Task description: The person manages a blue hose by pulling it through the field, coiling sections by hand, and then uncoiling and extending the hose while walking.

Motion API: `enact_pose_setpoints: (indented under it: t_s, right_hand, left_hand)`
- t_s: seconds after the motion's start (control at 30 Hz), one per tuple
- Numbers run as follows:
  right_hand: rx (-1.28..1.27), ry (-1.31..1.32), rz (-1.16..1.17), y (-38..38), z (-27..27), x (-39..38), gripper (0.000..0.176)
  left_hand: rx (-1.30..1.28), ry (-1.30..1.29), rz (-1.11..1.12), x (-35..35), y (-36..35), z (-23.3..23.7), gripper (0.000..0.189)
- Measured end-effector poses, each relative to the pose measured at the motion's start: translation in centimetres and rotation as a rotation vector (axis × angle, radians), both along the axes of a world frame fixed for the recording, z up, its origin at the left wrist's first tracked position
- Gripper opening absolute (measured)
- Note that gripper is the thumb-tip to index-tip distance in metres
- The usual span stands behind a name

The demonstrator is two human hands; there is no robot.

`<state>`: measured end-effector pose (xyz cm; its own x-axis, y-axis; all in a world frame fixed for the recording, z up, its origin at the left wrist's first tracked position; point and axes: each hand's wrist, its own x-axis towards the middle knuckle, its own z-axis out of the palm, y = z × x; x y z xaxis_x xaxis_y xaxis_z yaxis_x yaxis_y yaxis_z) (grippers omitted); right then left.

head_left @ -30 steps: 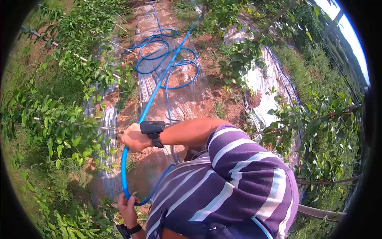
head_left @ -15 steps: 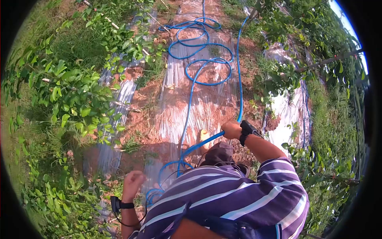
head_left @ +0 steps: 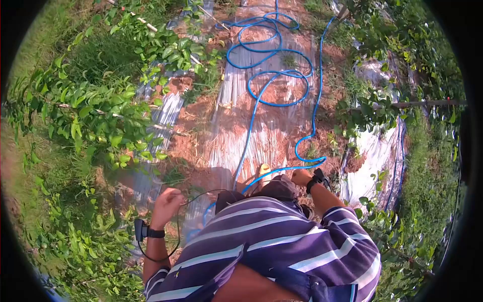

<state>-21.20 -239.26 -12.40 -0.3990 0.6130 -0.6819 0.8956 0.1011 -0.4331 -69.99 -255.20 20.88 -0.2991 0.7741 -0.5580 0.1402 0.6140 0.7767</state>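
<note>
My left hand (head_left: 167,205) is raised at the left, its fingers curled inward. A thin black cable (head_left: 204,193) bends sharply at these fingertips and appears pinched there; it loops back to the device (head_left: 141,230) strapped on that wrist. At the right, my right hand (head_left: 302,177) is loosely closed, its fingertips partly hidden. The blue hose (head_left: 314,162) runs just beyond this hand, apart from it, and bends on the ground. Its other stretch passes under my body. A black device (head_left: 319,176) sits on the right wrist.
Loose coils of the hose (head_left: 279,88) lie ahead on the plastic-covered bed (head_left: 229,143). Leafy plants (head_left: 95,110) and poles (head_left: 402,104) flank both sides. A yellow shoe tip (head_left: 265,168) shows below me. Silvery film (head_left: 370,156) covers ground at the right.
My right hand has let go of the blue hose, which has dropped into a bend on the ground. My left hand has risen slightly, drawing the cable outward. The view has shifted.
</note>
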Motion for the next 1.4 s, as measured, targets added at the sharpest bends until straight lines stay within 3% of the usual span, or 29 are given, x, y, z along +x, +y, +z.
enact_pose_setpoints:
  t_s: [0.07, 0.23, 0.3, 0.4, 0.6, 0.7, 0.77, 0.8, 0.83, 0.87, 0.9, 0.97, 1.13, 1.17, 1.23, 1.4]
  right_hand:
    - [-0.032, -0.026, -0.137, 1.2, 0.1, 0.5, 0.028]
    - [-0.003, 0.051, -0.277, 3.0, 1.1, 1.8, 0.026]
    - [-0.067, 0.034, -0.353, 3.3, 0.1, 2.4, 0.024]
    - [-0.007, -0.008, -0.281, 3.5, -0.6, 3.2, 0.025]
    - [-0.084, -0.090, -0.320, 7.7, -1.0, 1.5, 0.023]
    - [-0.226, -0.083, -0.424, 12.4, -1.2, -1.1, 0.029]
    - [-0.199, -0.080, -0.409, 16.3, -1.7, -3.5, 0.029]
    - [-0.250, -0.054, -0.459, 18.3, -1.4, -4.9, 0.027]
    - [-0.298, -0.031, -0.510, 20.6, -0.7, -6.2, 0.024]
    - [-0.327, -0.068, -0.563, 23.9, 3.3, -9.3, 0.024]
    - [-0.310, -0.070, -0.577, 26.6, 3.4, -10.7, 0.024]
    - [-0.217, -0.016, -0.416, 31.8, 3.3, -13.1, 0.025]
    - [-0.152, -0.030, -0.475, 46.4, 6.8, -21.1, 0.029]
    - [-0.085, 0.055, -0.495, 48.4, 7.3, -22.0, 0.029]
    - [0.047, 0.225, -0.534, 51.8, 8.3, -23.5, 0.029]
    - [0.118, 0.140, -0.554, 54.9, 12.1, -23.4, 0.019]
  left_hand:
    - [-0.009, 0.013, 0.022, 0.1, 1.2, -0.5, 0.018]
    - [0.111, 0.340, -0.326, -1.1, 5.6, -2.9, 0.021]
    - [0.143, 0.336, -0.312, -1.0, 7.8, -3.2, 0.025]
    - [0.184, 0.373, -0.351, -1.4, 11.2, -3.4, 0.023]
    - [0.091, 0.259, -0.422, -5.2, 19.6, -5.9, 0.023]
    - [0.005, 0.159, -0.444, -8.4, 26.2, -7.6, 0.022]
    - [0.110, 0.245, -0.477, -10.7, 31.5, -8.8, 0.024]
    - [-0.043, 0.276, -0.477, -10.4, 35.5, -5.9, 0.026]
    - [-0.046, 0.266, -0.486, -12.0, 37.8, -6.5, 0.026]
    - [0.040, 0.265, -0.534, -13.8, 40.1, -7.4, 0.028]
    - [0.137, 0.266, -0.582, -15.5, 42.6, -8.2, 0.030]
    - [0.042, 0.290, -0.611, -18.2, 47.4, -7.5, 0.031]
    - [0.133, 0.392, -0.620, -22.9, 56.8, -4.7, 0.026]
    - [0.124, 0.366, -0.619, -24.3, 57.9, -5.9, 0.025]
    - [0.198, 0.388, -0.599, -24.5, 60.6, -4.8, 0.024]
    - [0.155, 0.279, -0.614, -23.7, 65.2, -3.8, 0.027]
